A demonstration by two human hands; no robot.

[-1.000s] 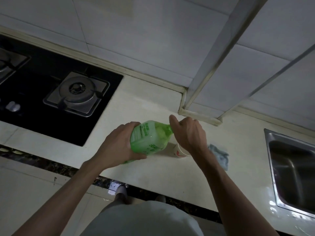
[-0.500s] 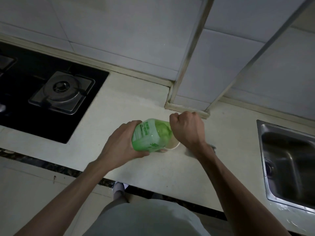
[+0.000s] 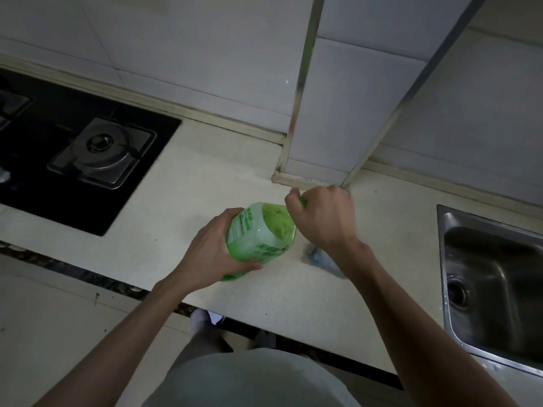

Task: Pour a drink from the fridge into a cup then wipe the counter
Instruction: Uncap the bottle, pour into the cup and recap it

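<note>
Pale counter runs between hob at nine o'clock and sink at three; left hand wraps the green bottle at centre; right hand is closed around its neck at one o'clock; cloth lies just beside; cup hidden.

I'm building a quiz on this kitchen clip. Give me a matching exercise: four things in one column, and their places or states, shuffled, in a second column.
Things:
1. green bottle
2. blue cloth
3. gas burner
4. sink

Places or states:
A. at the far right, set into the counter
B. on the black hob at the left
C. tilted, body held in the left hand, right hand at its neck
D. lying on the counter, partly hidden under the right wrist

Pairs: 1-C, 2-D, 3-B, 4-A
</note>
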